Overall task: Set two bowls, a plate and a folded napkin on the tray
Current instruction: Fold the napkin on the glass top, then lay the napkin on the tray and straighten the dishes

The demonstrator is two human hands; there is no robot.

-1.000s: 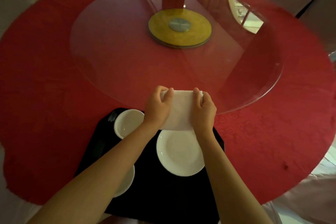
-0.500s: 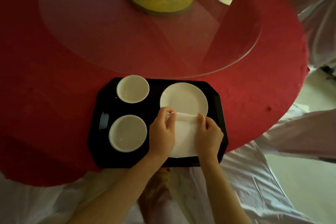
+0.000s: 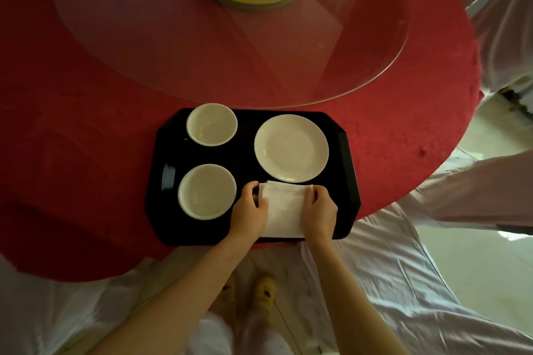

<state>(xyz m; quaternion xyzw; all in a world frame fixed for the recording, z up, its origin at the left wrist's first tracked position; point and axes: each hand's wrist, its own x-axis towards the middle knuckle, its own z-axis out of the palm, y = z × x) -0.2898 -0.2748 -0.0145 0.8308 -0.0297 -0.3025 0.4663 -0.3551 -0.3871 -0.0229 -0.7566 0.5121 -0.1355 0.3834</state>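
now both hands, left hand (image 3: 250,212) and right hand (image 3: 319,212), clasp folded napkin (image 3: 284,210) edges on black tray (image 3: 344,181), just below plate (image 3: 291,148).

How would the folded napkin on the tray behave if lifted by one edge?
The folded napkin looks like soft cloth, so it would probably droop and unfold. It likely weighs little. Both hands, left hand and right hand, hold its sides, perhaps to keep the fold.

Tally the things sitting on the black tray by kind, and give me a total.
Bowls: 2, far bowl and near bowl
Plates: 1, plate
Folded napkins: 1, napkin, with both hands on it
Total: 4 on the tray
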